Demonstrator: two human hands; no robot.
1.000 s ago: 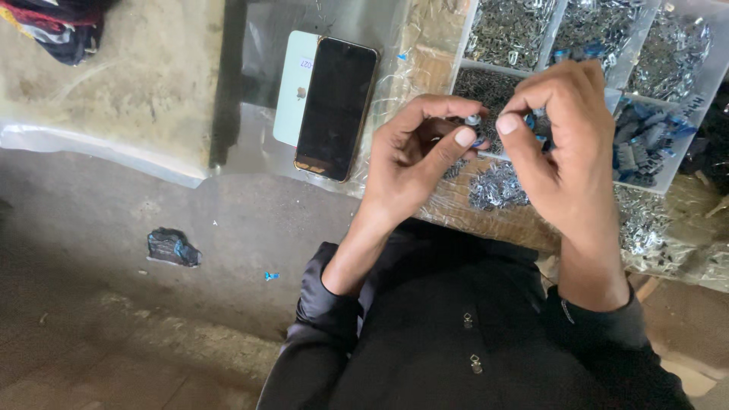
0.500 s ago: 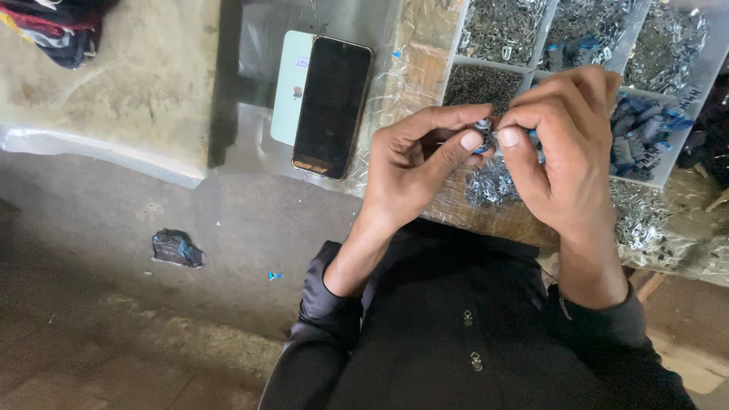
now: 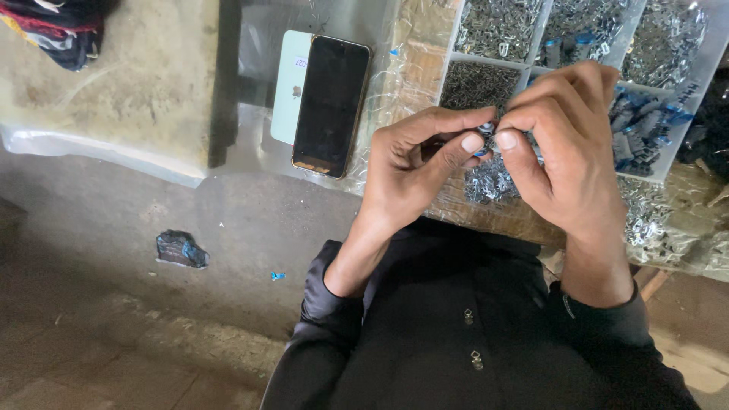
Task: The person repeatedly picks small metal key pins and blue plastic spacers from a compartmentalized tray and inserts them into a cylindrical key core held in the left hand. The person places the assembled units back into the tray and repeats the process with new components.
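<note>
Over the front edge of the plastic-wrapped surface [image 3: 425, 76], a dark phone [image 3: 331, 106] lies on a pale flat device [image 3: 285, 83] to the left, and a divided tray [image 3: 706, 68] of small metal parts, some blue, sits behind the hands. Left hand [image 3: 414, 171] and right hand [image 3: 566, 156] meet fingertip to fingertip, each grip pinching one small metal-and-blue part [image 3: 486, 133] just above the tray's near edge. Fingers cover most of it, so axis and heading can't be read.

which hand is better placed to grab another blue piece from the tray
Right, probably. The right hand hovers directly over the divided tray beside the blue pieces, while the left hand sits nearer the phone. Both pinch a small part.
</note>
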